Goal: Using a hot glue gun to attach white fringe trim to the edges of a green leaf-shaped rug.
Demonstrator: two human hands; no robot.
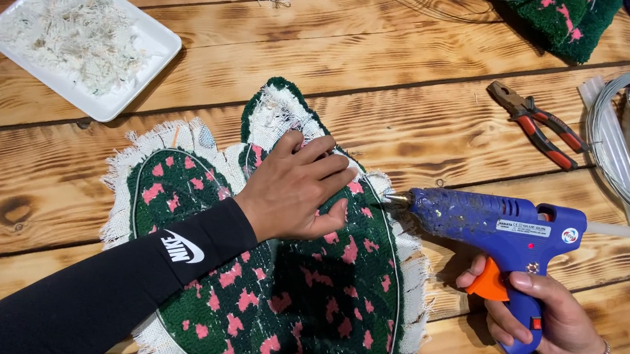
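Wrapped tight around the blue hot glue gun (506,226) with one finger on its orange trigger, the right hand (548,319) aims the tip at the frayed white edge of the green tufted rug piece with pink spots (295,298), just beside the flat left hand (294,190) pressing it down, so this looks like the gluing step, which calls for a gentle, steady squeeze.

rug (295,306): tufted cloth, frayed | glue gun (495,225): blue plastic | table (387,68): grained wood

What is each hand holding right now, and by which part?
Right hand grips the blue glue gun by its handle. Left hand holds nothing, pressing on the tufted piece.
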